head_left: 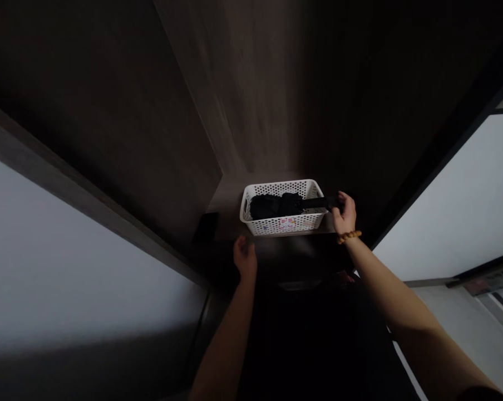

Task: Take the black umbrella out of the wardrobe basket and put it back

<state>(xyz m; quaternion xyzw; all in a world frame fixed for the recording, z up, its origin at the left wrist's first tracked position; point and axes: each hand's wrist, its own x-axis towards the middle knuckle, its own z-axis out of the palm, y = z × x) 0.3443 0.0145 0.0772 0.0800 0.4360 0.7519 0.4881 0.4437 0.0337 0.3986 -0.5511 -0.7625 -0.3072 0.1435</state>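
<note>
A white perforated plastic basket [287,223] with a pink-and-white sticker on its front stands on a dark wooden shelf. Inside it lies a folded black umbrella [276,205], its handle end reaching out over the basket's right rim. My right hand [345,213], with a beaded bracelet at the wrist, is closed around that handle end. Just off the basket's front left corner is my left hand [245,256], fingers loosely curled and apart from the thumb, with nothing seen in it.
A dark flat rectangular thing [206,227] lies left of the basket. Dark wooden panels [260,83] rise behind and on both sides. Pale walls [68,262] show beyond the left edge and at right, with light floor [443,312] at lower right.
</note>
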